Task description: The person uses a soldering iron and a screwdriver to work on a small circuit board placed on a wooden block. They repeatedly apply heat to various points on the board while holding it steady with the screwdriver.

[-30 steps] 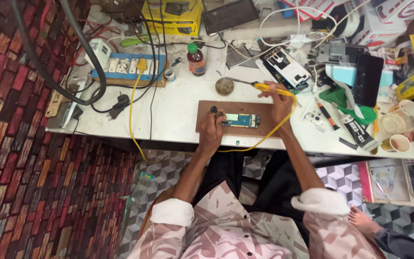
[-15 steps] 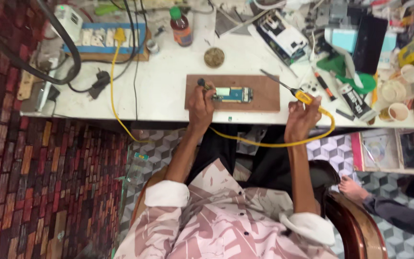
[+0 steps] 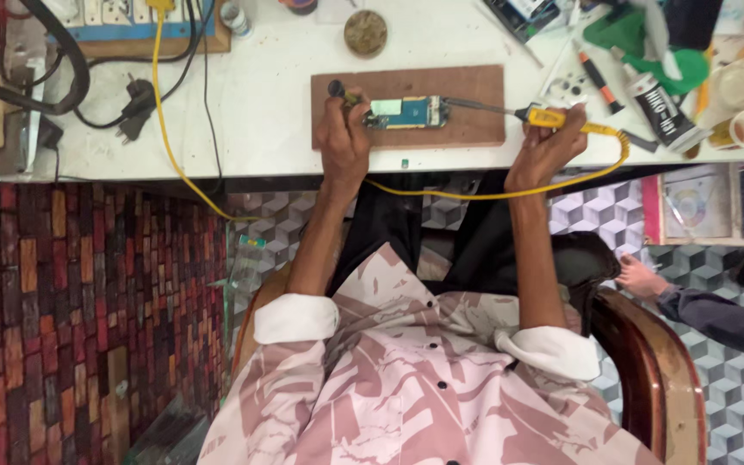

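A small blue-green circuit board [image 3: 406,112] lies on a brown wooden block [image 3: 467,90] on the white workbench. My left hand [image 3: 344,138] rests on the block's left part and pinches a small dark-tipped tool against the board's left end. My right hand [image 3: 547,151] grips the yellow handle of a soldering iron [image 3: 548,118]. The iron's thin metal tip points left and reaches the board's right end. The iron's yellow cable [image 3: 492,191] loops below the table edge between my forearms.
On the white workbench [image 3: 251,129] lie a black plug [image 3: 135,116], a yellow lead [image 3: 165,129], a round brown tin [image 3: 365,32], a black tube [image 3: 658,112], green items and cups at the right. Another person's hand [image 3: 643,280] reaches in low right. A wooden chair arm [image 3: 656,370] curves beside me.
The view has closed in on the bench. My right hand has brought the soldering iron from the right of the block in to the board's right end. My left hand stays at the board.
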